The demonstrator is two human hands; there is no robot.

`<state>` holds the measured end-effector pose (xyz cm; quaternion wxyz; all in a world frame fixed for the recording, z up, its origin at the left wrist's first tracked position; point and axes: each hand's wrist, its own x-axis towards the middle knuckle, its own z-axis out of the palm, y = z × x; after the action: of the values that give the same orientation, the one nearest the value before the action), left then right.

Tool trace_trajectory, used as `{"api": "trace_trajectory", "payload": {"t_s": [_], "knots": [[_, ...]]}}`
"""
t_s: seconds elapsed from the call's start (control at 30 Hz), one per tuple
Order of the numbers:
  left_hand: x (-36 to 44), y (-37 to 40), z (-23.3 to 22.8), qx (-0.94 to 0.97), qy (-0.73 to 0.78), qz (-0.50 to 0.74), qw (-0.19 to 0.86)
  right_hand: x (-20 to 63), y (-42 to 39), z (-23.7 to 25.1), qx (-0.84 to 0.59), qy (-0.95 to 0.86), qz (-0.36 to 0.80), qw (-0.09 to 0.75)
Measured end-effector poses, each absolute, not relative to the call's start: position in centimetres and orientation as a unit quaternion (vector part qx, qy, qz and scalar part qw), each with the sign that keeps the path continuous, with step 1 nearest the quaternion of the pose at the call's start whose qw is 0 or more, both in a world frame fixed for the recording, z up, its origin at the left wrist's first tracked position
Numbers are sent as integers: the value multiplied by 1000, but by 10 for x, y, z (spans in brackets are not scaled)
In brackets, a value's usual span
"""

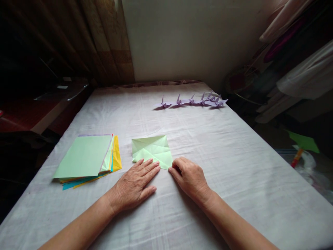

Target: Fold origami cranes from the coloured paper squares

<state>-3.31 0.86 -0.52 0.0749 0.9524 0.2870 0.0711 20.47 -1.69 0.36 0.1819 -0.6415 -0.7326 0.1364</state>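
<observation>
A light green sheet of origami paper (152,147) with crease lines lies on the table in front of me. Flat across its near left edge rests my left hand (135,182), fingers stretched out and covering part of that edge. My right hand (189,175) is closed in a pinch on the paper's near right corner. To the left sits a stack of coloured paper (83,156), pale green on top, with yellow, blue and orange edges showing beneath.
Several purple paper cranes (191,100) stand in a row toward the table's far right. The table wears a white cloth (229,166). Beyond the left edge is a dark red surface (23,114); hanging clothes (307,73) and a green piece (304,140) are at the right.
</observation>
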Motion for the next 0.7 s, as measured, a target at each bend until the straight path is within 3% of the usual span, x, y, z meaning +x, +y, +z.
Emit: {"api": "trace_trajectory", "payload": {"t_s": [0.37,0.7], "knots": [[-48,23,0,962,266,5,61,204,-17,3,-645,-732,134,176],[-89,33,-3,942,333,-4,-38,204,-17,4,-646,-731,140,171]]}}
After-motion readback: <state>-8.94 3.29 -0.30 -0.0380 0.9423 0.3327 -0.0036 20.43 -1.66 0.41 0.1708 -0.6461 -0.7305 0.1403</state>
